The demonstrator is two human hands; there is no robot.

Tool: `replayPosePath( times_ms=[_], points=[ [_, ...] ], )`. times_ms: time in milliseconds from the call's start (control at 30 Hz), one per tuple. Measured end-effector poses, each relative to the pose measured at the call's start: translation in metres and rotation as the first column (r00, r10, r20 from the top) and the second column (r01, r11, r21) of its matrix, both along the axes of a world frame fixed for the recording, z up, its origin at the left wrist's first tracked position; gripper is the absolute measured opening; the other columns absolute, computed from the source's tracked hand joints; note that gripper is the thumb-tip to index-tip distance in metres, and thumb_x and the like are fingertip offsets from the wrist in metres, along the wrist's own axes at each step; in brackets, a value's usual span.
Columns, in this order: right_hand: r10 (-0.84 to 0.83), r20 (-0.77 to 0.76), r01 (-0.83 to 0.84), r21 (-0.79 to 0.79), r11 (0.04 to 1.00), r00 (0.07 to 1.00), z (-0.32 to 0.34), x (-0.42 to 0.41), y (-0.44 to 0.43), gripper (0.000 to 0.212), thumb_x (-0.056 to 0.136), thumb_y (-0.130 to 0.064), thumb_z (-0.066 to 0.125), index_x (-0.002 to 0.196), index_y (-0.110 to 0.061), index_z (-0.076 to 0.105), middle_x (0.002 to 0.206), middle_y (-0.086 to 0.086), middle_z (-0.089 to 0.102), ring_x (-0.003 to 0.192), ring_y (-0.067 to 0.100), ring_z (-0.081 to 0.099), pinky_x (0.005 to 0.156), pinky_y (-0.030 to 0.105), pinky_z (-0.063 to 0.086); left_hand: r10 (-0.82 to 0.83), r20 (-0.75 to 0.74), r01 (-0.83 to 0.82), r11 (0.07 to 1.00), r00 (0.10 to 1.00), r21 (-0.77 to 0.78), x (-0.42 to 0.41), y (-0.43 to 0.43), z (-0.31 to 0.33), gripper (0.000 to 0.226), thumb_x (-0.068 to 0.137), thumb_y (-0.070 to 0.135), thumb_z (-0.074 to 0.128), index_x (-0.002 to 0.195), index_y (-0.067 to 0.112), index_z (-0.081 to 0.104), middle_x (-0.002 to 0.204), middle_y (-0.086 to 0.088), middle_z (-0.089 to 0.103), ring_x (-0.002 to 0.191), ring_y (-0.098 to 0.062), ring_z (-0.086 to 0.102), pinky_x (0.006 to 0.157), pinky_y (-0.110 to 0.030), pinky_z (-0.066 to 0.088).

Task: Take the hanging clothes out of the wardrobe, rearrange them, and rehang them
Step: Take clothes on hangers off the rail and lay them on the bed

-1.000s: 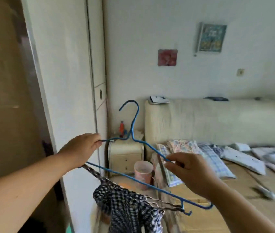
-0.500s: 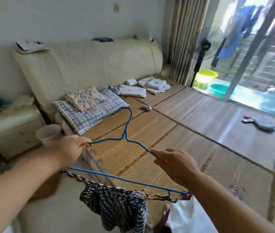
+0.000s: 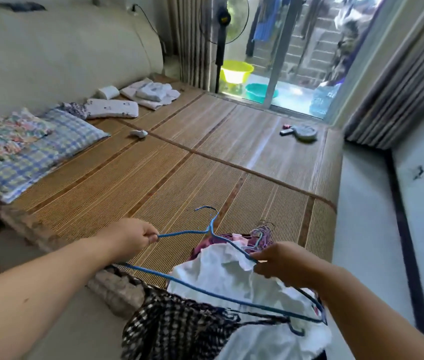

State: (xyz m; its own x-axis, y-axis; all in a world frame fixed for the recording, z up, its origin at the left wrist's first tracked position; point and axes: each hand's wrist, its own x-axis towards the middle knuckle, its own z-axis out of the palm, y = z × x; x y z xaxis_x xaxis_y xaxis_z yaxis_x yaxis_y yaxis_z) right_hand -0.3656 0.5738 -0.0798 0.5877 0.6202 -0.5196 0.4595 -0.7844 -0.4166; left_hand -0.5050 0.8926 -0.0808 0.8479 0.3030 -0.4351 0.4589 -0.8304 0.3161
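The person is holding a blue wire hanger (image 3: pixel 183 232) out almost flat over the foot of the bed. The left hand (image 3: pixel 133 237) is pinching one shoulder of the wire and the right hand (image 3: pixel 281 263) is pinching the other, probably to spread the frame level. A black-and-white checked garment (image 3: pixel 179 331) is hanging by thin straps from the hanger and sagging below the wire, not sitting on the shoulders. This suggests it is being taken off or reseated. Under the right hand, a white garment (image 3: pixel 221 271) is lying on a heap of clothes beside a cluster of hanger hooks (image 3: pixel 261 231) on the bamboo mat (image 3: pixel 153 172), likely the sorting pile.
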Motion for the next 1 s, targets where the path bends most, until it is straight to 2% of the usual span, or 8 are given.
replayPosePath(
  times_ms=[167, 233, 300, 400, 500, 667, 833, 1000],
  points=[
    [-0.075, 0.138, 0.082, -0.046, 0.996, 0.988, -0.033, 0.027, -0.078, 0.033, 0.090, -0.046, 0.057, 0.123, -0.047, 0.057, 0.107, -0.004, 0.069, 0.095, 0.014, 0.062, 0.073, 0.021, 0.041, -0.047, 0.038, 0.049, 0.998, 0.998, -0.048, 0.055, -0.080, -0.039, 0.021, 0.097, 0.039, 0.044, 0.100, 0.037, 0.064, 0.086, 0.011, 0.067, 0.081, -0.015, 0.062, 0.074, -0.034, 0.052],
    [-0.140, 0.166, 0.152, -0.061, 0.987, 0.976, -0.052, 0.037, -0.101, 0.032, 0.090, -0.046, 0.055, 0.122, -0.050, 0.056, 0.109, -0.003, 0.068, 0.100, 0.017, 0.061, 0.071, 0.021, 0.038, -0.076, 0.032, 0.078, 0.996, 0.997, -0.052, 0.074, -0.103, -0.058, 0.021, 0.097, 0.037, 0.042, 0.097, 0.040, 0.063, 0.082, 0.012, 0.064, 0.075, -0.014, 0.060, 0.064, -0.032, 0.048],
    [-0.163, 0.208, 0.181, -0.069, 0.981, 0.964, -0.074, 0.046, -0.118, 0.032, 0.092, -0.045, 0.052, 0.123, -0.054, 0.052, 0.104, -0.002, 0.068, 0.093, 0.020, 0.063, 0.067, 0.025, 0.039, -0.092, 0.024, 0.093, 0.995, 0.995, -0.040, 0.094, -0.119, -0.079, 0.021, 0.096, 0.037, 0.041, 0.098, 0.042, 0.062, 0.085, 0.012, 0.062, 0.073, -0.012, 0.056, 0.059, -0.029, 0.040],
    [-0.225, 0.265, 0.254, -0.082, 0.964, 0.938, -0.110, 0.059, -0.128, 0.033, 0.095, -0.042, 0.046, 0.124, -0.059, 0.047, 0.099, -0.001, 0.066, 0.087, 0.023, 0.063, 0.063, 0.028, 0.040, -0.076, 0.033, 0.076, 0.997, 0.997, -0.014, 0.123, -0.131, -0.111, 0.021, 0.096, 0.041, 0.040, 0.092, 0.039, 0.061, 0.078, 0.012, 0.058, 0.071, -0.012, 0.053, 0.064, -0.031, 0.037],
    [-0.333, 0.263, 0.370, -0.103, 0.923, 0.905, -0.158, 0.073, -0.125, 0.039, 0.098, -0.035, 0.042, 0.128, -0.059, 0.042, 0.109, -0.002, 0.064, 0.094, 0.023, 0.061, 0.065, 0.029, 0.040, -0.061, 0.023, 0.061, 0.998, 0.998, -0.011, 0.157, -0.132, -0.151, 0.024, 0.095, 0.042, 0.041, 0.094, 0.035, 0.063, 0.080, 0.012, 0.057, 0.078, -0.016, 0.056, 0.070, -0.034, 0.044],
    [-0.446, 0.163, 0.466, -0.118, 0.877, 0.880, -0.237, 0.086, -0.109, 0.054, 0.094, -0.010, 0.040, 0.139, -0.040, 0.041, 0.114, 0.006, 0.060, 0.098, 0.026, 0.058, 0.079, 0.034, 0.048, -0.064, -0.029, 0.066, 0.995, 0.998, 0.078, 0.204, -0.119, -0.224, 0.028, 0.095, 0.044, 0.038, 0.104, 0.035, 0.063, 0.092, 0.004, 0.050, 0.091, -0.023, 0.052, 0.085, -0.041, 0.040],
    [-0.593, 0.069, 0.597, -0.124, 0.793, 0.802, -0.303, 0.096, -0.097, 0.056, 0.092, -0.016, 0.047, 0.144, -0.031, 0.034, 0.138, 0.005, 0.050, 0.122, 0.026, 0.049, 0.101, 0.033, 0.039, -0.078, -0.141, 0.091, 0.992, 0.987, 0.090, 0.225, -0.111, -0.288, 0.029, 0.095, 0.042, 0.038, 0.111, 0.037, 0.061, 0.111, -0.002, 0.057, 0.106, -0.028, 0.051, 0.099, -0.052, 0.033],
    [-0.633, -0.031, 0.621, -0.164, 0.767, 0.773, -0.325, 0.092, -0.090, 0.067, 0.088, -0.023, 0.056, 0.148, -0.026, 0.026, 0.146, 0.009, 0.040, 0.129, 0.027, 0.042, 0.105, 0.034, 0.036, -0.120, -0.198, 0.120, 0.993, 0.973, -0.015, 0.214, -0.116, -0.318, 0.040, 0.087, 0.040, 0.048, 0.127, 0.041, 0.052, 0.127, -0.002, 0.058, 0.117, -0.029, 0.052, 0.095, -0.041, 0.039]
  ],
)
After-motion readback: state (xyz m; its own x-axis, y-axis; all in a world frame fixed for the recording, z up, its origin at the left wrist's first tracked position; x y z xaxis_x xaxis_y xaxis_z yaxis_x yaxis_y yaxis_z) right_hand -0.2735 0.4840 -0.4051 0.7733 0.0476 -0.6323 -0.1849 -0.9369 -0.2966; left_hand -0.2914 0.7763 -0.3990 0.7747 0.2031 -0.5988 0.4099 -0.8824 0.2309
